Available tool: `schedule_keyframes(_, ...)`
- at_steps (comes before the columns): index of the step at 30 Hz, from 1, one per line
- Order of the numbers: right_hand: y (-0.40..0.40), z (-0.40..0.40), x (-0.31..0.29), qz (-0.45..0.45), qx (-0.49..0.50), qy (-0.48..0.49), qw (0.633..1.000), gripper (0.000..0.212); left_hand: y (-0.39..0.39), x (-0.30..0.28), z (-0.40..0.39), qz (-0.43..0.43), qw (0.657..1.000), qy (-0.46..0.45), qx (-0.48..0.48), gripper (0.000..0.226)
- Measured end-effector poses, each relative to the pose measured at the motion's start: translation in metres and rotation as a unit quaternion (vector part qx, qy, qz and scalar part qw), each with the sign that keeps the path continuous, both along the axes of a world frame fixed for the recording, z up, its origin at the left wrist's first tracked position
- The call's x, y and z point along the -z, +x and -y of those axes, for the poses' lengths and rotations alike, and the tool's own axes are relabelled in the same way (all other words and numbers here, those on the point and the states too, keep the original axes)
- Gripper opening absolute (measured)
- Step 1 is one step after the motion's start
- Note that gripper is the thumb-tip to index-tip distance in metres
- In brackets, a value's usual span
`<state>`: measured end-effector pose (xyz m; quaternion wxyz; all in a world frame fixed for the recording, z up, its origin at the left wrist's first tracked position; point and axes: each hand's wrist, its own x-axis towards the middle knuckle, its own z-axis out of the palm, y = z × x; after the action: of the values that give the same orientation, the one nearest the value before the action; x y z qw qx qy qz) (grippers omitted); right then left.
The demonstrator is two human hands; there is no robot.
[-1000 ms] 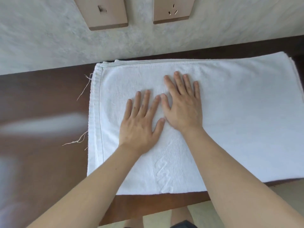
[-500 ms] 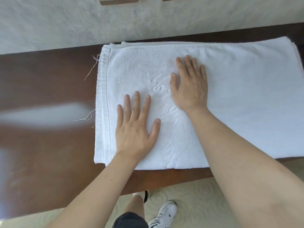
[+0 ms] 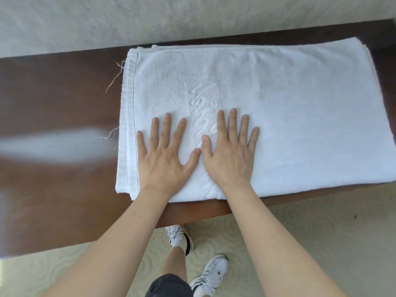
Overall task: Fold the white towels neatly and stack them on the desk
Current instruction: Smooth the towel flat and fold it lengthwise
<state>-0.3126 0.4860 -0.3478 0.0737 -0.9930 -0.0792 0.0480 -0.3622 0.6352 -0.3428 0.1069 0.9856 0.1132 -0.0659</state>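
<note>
While both palms lie flat with fingers spread, the left hand point(image 3: 164, 159) and right hand point(image 3: 230, 155) press the folded towel point(image 3: 300, 125) near its 6 o'clock edge. Its long axis runs 9 to 3 o'clock across the desk point(image 3: 53, 99).

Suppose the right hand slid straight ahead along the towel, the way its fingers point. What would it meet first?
The right hand lies flat on the white towel, fingers pointing at the wall. It would likely cross only towel, perhaps brushing the raised lettering, then reach the towel's far hem.
</note>
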Motion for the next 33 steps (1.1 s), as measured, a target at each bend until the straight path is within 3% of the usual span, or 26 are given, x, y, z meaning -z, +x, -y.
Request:
schedule_keyframes(17,-0.029,-0.054,-0.011,-0.055,-0.083,0.033,0.994,0.067,-0.064,-0.008,-0.057,-0.035,0.997,-0.013,-0.075,0.079)
schedule_keyframes(26,0.083,0.036,-0.013,-0.070,0.071,-0.018,0.995,0.065,0.089,0.002,0.004,0.022,0.994,-0.021,0.101,0.073)
schedule_keyframes(33,0.089,0.045,-0.005,-0.020,0.088,-0.015,0.996,0.063,0.173,0.002,0.038,0.019,0.986,-0.010,0.164,0.072)
